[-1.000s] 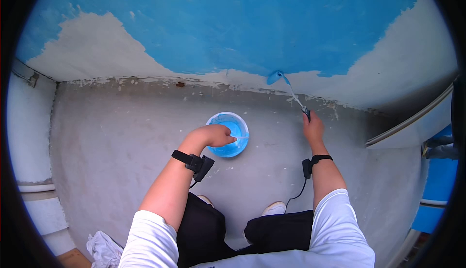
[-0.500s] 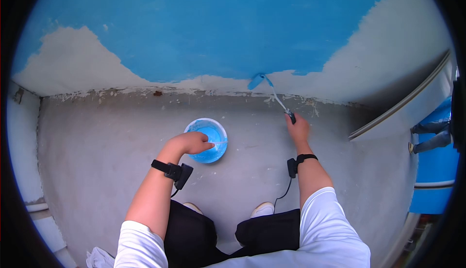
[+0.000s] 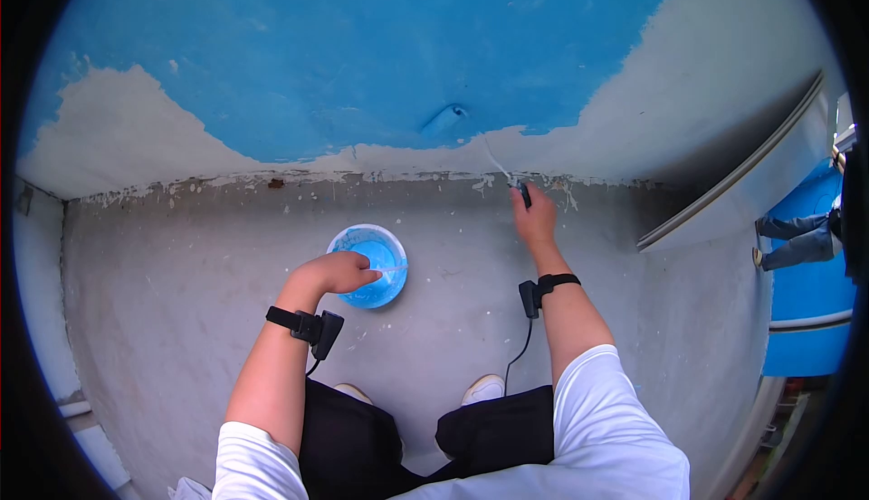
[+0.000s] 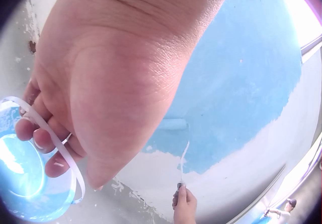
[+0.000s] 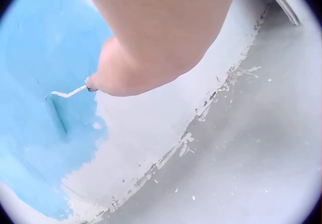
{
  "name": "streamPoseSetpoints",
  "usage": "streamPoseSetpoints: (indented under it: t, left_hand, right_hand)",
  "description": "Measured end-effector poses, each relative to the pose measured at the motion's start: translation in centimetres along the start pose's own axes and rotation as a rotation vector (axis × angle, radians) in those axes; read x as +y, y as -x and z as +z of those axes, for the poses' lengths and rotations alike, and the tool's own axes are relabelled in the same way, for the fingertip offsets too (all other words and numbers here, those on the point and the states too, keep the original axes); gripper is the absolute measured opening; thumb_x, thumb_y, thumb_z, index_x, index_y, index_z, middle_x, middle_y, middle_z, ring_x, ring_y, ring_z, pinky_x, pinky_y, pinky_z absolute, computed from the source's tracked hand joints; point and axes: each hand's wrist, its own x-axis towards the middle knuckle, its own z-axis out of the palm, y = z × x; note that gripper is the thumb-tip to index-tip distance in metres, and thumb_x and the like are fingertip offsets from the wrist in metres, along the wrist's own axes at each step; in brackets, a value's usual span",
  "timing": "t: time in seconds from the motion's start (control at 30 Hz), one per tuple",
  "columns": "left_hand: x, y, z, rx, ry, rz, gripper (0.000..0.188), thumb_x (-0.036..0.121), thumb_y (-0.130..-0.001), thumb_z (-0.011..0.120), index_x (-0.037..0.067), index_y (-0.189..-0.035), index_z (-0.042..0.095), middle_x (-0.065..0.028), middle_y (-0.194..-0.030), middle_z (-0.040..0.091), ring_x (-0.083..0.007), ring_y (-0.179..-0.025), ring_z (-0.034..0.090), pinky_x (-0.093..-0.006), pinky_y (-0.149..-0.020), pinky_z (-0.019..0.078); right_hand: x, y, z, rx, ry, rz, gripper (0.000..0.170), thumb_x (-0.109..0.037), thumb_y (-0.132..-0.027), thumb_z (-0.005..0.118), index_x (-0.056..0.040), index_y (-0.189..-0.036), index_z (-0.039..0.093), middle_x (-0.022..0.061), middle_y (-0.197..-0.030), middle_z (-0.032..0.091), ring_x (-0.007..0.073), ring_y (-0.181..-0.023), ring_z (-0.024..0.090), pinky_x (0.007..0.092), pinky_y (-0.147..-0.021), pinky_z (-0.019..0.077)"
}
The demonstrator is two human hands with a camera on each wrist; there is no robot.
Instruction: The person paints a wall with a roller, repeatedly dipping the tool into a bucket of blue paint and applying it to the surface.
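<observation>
My left hand (image 3: 337,273) holds the pale strap handle (image 4: 55,138) of a small white bucket (image 3: 376,301), its fingers hooked under the strap. Blue paint (image 4: 22,158) lies inside the bucket and coats its inner wall. With my right hand (image 3: 536,215) I grip the dark handle of a paint roller, whose blue sleeve (image 3: 444,120) lies against the painted wall (image 3: 362,38), just above the ragged lower edge of the blue. A paint-spattered rod (image 5: 70,93) joins the sleeve to the handle. The right fingers are mostly hidden behind the hand in the right wrist view.
White unpainted wall (image 3: 118,129) borders the blue at the left, right and bottom. The grey floor (image 3: 181,256) has paint splatters along the wall's base. A pale panel (image 3: 742,174) stands at the right, with another person's legs (image 3: 801,242) beyond it.
The roller has moved up the wall from the lower edge of the blue into the painted area, and my right hand has risen with it. My left hand still holds the bucket.
</observation>
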Motion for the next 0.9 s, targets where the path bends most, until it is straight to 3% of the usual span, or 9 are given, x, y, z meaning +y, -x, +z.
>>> streamPoseSetpoints:
  t: [0.13,0.3,0.4,0.53,0.63,0.7,0.77,0.9]
  left_hand:
    - [-0.3,-0.3,0.2,0.0,0.003,0.007,0.056,0.052,-0.095,0.049,0.004,-0.115,0.068,-0.0188,-0.12,0.066,-0.0362,-0.109,0.063,-0.0434,-0.092,0.0482]
    - [-0.5,-0.3,0.3,-0.003,-0.006,0.001,0.055,0.051,-0.095,0.05,0.004,-0.118,0.068,-0.0186,-0.122,0.066,-0.0362,-0.112,0.062,-0.0436,-0.094,0.0479]
    - [-1.0,-0.4,0.8,0.07,0.013,0.045,0.052,0.052,-0.094,0.052,0.004,-0.108,0.068,-0.0177,-0.108,0.069,-0.0348,-0.1,0.064,-0.0429,-0.085,0.0488]
    - [-0.9,-0.4,0.7,0.063,0.009,0.037,0.053,0.052,-0.094,0.052,0.004,-0.109,0.068,-0.0183,-0.111,0.069,-0.0353,-0.102,0.064,-0.0433,-0.087,0.0486]
    - [-1.0,-0.5,0.7,0.058,0.006,0.036,0.053,0.052,-0.094,0.052,0.003,-0.11,0.068,-0.0185,-0.112,0.068,-0.0355,-0.104,0.064,-0.0435,-0.089,0.0484]
    - [-0.5,-0.2,0.4,0.056,0.009,0.032,0.054,0.052,-0.094,0.052,0.003,-0.111,0.068,-0.0186,-0.113,0.068,-0.0357,-0.105,0.064,-0.0435,-0.089,0.0484]
    - [-0.1,0.1,0.1,0.002,-0.014,-0.002,0.055,0.05,-0.095,0.05,0.005,-0.121,0.066,-0.0177,-0.125,0.065,-0.0353,-0.116,0.06,-0.044,-0.097,0.0468]
    - [0.0,0.2,0.1,0.004,-0.009,-0.01,0.055,0.05,-0.095,0.05,0.005,-0.122,0.066,-0.0175,-0.127,0.064,-0.035,-0.118,0.059,-0.0437,-0.098,0.0463]
  right_hand:
    - [0.3,0.1,0.0,0.054,-0.011,-0.008,0.031,-0.036,-0.09,0.064,-0.0054,-0.092,0.064,0.0218,-0.078,0.065,0.0463,-0.076,0.061,0.0519,-0.063,0.0467]
    - [1.8,1.6,-0.2,0.004,0.09,0.145,0.035,-0.039,-0.094,0.06,-0.0042,-0.098,0.064,0.0236,-0.081,0.065,0.047,-0.079,0.062,0.0513,-0.066,0.0472]
    - [2.8,2.5,-0.3,0.041,0.137,0.17,0.038,-0.04,-0.096,0.058,-0.0036,-0.103,0.065,0.0243,-0.084,0.066,0.0468,-0.081,0.063,0.0515,-0.067,0.0478]
    - [4.5,3.5,-0.4,0.028,0.209,0.214,0.038,-0.043,-0.096,0.057,-0.0054,-0.099,0.064,0.0222,-0.081,0.067,0.0455,-0.079,0.064,0.0528,-0.066,0.0476]
    - [5.3,4.1,-0.9,0.017,0.266,0.263,0.043,-0.043,-0.097,0.055,-0.0032,-0.112,0.065,0.0249,-0.087,0.067,0.0453,-0.083,0.064,0.0517,-0.069,0.0487]
    - [5.3,4.3,-1.3,0.056,0.251,0.273,0.041,-0.043,-0.097,0.055,-0.0047,-0.107,0.065,0.0242,-0.085,0.067,0.0454,-0.082,0.064,0.0524,-0.069,0.0485]
    - [5.4,4.4,-1.5,0.028,0.275,0.29,0.04,-0.043,-0.097,0.055,-0.0052,-0.105,0.065,0.0241,-0.084,0.067,0.0454,-0.081,0.064,0.0527,-0.068,0.0483]
    - [6.6,5.0,-0.9,0.008,0.34,0.285,0.038,-0.045,-0.096,0.055,-0.0078,-0.103,0.065,0.0226,-0.081,0.067,0.0452,-0.078,0.064,0.0538,-0.066,0.0484]
